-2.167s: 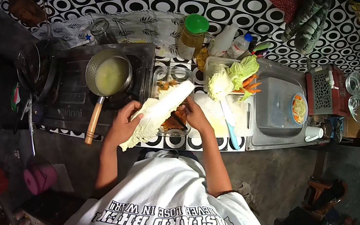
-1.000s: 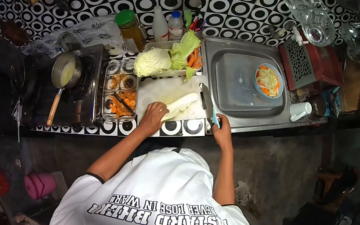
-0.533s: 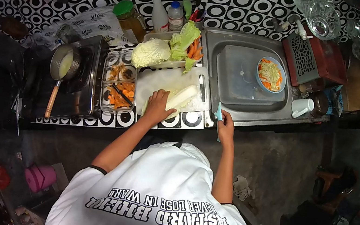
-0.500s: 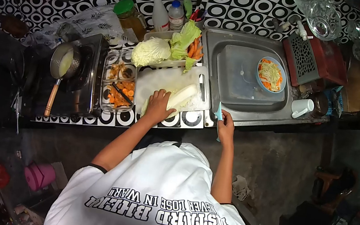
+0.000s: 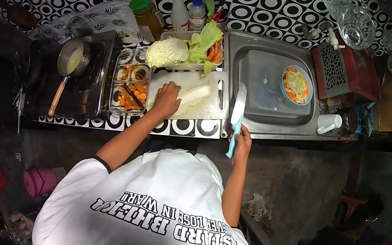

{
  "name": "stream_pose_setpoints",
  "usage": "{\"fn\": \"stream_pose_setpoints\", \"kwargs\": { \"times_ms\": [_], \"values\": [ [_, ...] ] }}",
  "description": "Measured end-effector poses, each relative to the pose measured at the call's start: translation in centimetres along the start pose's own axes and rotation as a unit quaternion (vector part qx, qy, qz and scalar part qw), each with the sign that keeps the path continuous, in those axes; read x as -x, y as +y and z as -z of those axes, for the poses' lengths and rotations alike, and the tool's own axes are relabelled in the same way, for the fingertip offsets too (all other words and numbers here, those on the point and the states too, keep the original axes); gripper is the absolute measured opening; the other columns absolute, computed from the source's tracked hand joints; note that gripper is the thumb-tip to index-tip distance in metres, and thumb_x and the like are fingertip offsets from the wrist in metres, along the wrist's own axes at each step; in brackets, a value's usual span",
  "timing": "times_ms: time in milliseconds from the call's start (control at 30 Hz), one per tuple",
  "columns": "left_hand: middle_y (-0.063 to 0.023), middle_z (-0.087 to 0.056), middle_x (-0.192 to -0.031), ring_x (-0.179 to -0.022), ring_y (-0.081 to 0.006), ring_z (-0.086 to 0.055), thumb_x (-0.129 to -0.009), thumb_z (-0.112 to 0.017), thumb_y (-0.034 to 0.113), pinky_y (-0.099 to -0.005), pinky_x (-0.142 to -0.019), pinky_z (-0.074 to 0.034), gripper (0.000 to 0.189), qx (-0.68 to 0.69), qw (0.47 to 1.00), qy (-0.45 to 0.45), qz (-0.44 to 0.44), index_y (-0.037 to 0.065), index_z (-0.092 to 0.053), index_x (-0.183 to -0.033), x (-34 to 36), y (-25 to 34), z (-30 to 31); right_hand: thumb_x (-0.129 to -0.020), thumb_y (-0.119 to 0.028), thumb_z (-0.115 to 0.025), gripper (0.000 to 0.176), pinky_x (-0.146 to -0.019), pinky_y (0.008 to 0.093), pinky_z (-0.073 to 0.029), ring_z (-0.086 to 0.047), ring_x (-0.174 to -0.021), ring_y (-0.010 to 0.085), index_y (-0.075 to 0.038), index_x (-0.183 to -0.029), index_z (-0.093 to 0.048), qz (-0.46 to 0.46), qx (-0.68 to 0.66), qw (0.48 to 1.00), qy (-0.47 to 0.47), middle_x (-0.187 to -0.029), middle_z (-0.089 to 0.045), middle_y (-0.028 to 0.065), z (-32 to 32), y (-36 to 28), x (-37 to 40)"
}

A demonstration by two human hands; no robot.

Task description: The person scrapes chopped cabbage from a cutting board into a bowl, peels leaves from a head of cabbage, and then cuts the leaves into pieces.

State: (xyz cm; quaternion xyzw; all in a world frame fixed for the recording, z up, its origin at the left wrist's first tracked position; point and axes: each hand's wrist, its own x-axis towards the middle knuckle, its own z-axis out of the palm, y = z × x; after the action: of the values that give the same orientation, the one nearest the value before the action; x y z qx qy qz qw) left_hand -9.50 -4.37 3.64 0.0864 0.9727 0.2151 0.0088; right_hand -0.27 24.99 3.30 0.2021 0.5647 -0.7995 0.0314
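Note:
My left hand [image 5: 166,99] rests with its fingers spread on the left end of a pale cabbage piece [image 5: 194,96], which lies on the white cutting board [image 5: 175,78]. My right hand [image 5: 242,143] is wrapped round the light blue handle of a knife [image 5: 239,107]. The blade points away from me, over the sink's left rim. Behind the board, a container holds a cabbage head [image 5: 167,53], a green leafy piece [image 5: 204,40] and carrots [image 5: 216,52]. A dark-handled utensil lies at the board's right edge.
A pan [image 5: 74,58] sits on the stove [image 5: 96,73] at the left. Compartments of cut carrots [image 5: 132,96] stand beside the board. In the sink [image 5: 238,52], a bowl of shredded vegetables [image 5: 295,86] rests on a translucent lid. A white mug [image 5: 328,121] stands to the right.
The knife has swung so that its blade shows broadside over the sink rim. My left hand has shifted slightly left and away from me on the cabbage. The camera view has moved a little.

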Motion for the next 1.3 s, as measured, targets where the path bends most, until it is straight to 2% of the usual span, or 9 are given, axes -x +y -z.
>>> {"fn": "stream_pose_setpoints", "kwargs": {
  "times_ms": [167,267,567,700,767,933,1033,1200,1300],
  "values": [
    [-0.0200,-0.046,-0.131,-0.126,-0.0383,-0.040,-0.082,-0.066,0.015,-0.0474,-0.105,-0.033,0.049,0.011,0.997,-0.041,0.062,-0.002,-0.052,-0.125,4.1,-1.0,-1.4,-0.085,0.000,-0.044,0.042,-0.068,0.0303,-0.052,-0.060,-0.075,0.0187,0.003,-0.127,-0.048,-0.028,-0.104,0.994,-0.016,-0.096,-0.060,0.0113,-1.0,0.7,0.5],
    [-0.0203,-0.037,-0.144,-0.139,-0.0389,-0.027,-0.088,-0.057,0.011,-0.0497,-0.112,-0.024,0.050,-0.024,0.999,-0.019,0.010,-0.001,-0.045,-0.136,5.4,-0.9,-2.8,-0.085,0.001,-0.045,0.043,-0.066,0.0298,-0.051,-0.061,-0.078,0.0190,0.003,-0.128,-0.047,-0.054,-0.165,0.985,-0.001,-0.100,-0.057,0.0121,-2.2,1.0,0.8],
    [-0.0166,-0.039,-0.145,-0.140,-0.0336,-0.028,-0.084,-0.049,-0.001,-0.0506,-0.114,-0.020,0.051,-0.030,0.997,-0.033,-0.058,0.001,-0.046,-0.136,5.7,0.4,-3.8,-0.095,-0.014,-0.047,0.053,-0.056,0.0232,-0.046,-0.057,-0.074,0.0154,-0.003,-0.145,-0.035,-0.131,-0.207,0.966,-0.084,-0.095,-0.058,0.0085,-5.8,-0.7,0.6],
    [-0.0159,-0.035,-0.148,-0.142,-0.0327,-0.025,-0.087,-0.052,0.007,-0.0506,-0.114,-0.020,0.053,0.000,0.997,-0.044,-0.065,0.004,-0.043,-0.139,5.1,2.9,-2.1,-0.094,-0.010,-0.054,0.050,-0.054,0.0214,-0.042,-0.048,-0.067,0.0086,-0.004,-0.142,-0.042,-0.095,-0.072,0.984,-0.132,-0.090,-0.058,0.0044,-6.3,-0.6,0.1],
    [-0.0151,-0.033,-0.150,-0.142,-0.0324,-0.025,-0.088,-0.054,0.011,-0.0509,-0.114,-0.020,0.055,0.007,0.994,-0.068,-0.080,0.005,-0.041,-0.141,5.0,3.9,-2.3,-0.090,-0.004,-0.057,0.055,-0.068,0.0223,-0.044,-0.052,-0.075,0.0087,-0.004,-0.143,-0.041,-0.006,0.156,0.975,-0.159,-0.090,-0.058,0.0025,-6.5,-0.2,0.2],
    [-0.0096,-0.022,-0.157,-0.145,-0.0313,-0.019,-0.093,-0.052,0.025,-0.0550,-0.113,-0.019,0.060,-0.056,0.989,-0.086,-0.107,0.012,-0.032,-0.148,3.3,4.9,-4.0,-0.089,-0.007,-0.060,0.051,-0.079,0.0285,-0.047,-0.058,-0.083,0.0156,-0.005,-0.138,-0.047,0.048,0.272,0.949,-0.152,-0.092,-0.063,0.0095,-5.8,1.1,0.5],
    [-0.0085,-0.021,-0.158,-0.146,-0.0305,-0.015,-0.095,-0.047,0.031,-0.0567,-0.113,-0.017,0.059,-0.100,0.986,-0.079,-0.108,0.015,-0.032,-0.149,3.1,4.8,-4.3,-0.089,-0.003,-0.060,0.053,-0.077,0.0248,-0.045,-0.054,-0.081,0.0113,-0.007,-0.140,-0.046,0.108,0.325,0.929,-0.140,-0.089,-0.060,0.0045,-5.8,1.1,1.4],
    [-0.0085,-0.023,-0.157,-0.145,-0.0304,-0.018,-0.095,-0.046,0.029,-0.0587,-0.112,-0.016,0.056,-0.120,0.983,-0.065,-0.119,0.019,-0.033,-0.149,3.0,3.6,-4.5,-0.089,-0.007,-0.056,0.049,-0.091,0.0376,-0.046,-0.061,-0.103,0.0337,-0.003,-0.138,-0.046,0.132,0.348,0.915,-0.156,-0.112,-0.061,0.0221,-5.6,1.1,2.3],
    [-0.0095,-0.026,-0.156,-0.144,-0.0313,-0.021,-0.095,-0.045,0.027,-0.0587,-0.112,-0.016,0.055,-0.126,0.983,-0.046,-0.121,0.020,-0.035,-0.148,2.8,2.8,-4.3,-0.090,-0.008,-0.055,0.049,-0.092,0.0385,-0.046,-0.060,-0.106,0.0351,-0.003,-0.138,-0.046,0.124,0.358,0.913,-0.153,-0.117,-0.060,0.0227,-5.6,1.2,2.5]
  ]
}}
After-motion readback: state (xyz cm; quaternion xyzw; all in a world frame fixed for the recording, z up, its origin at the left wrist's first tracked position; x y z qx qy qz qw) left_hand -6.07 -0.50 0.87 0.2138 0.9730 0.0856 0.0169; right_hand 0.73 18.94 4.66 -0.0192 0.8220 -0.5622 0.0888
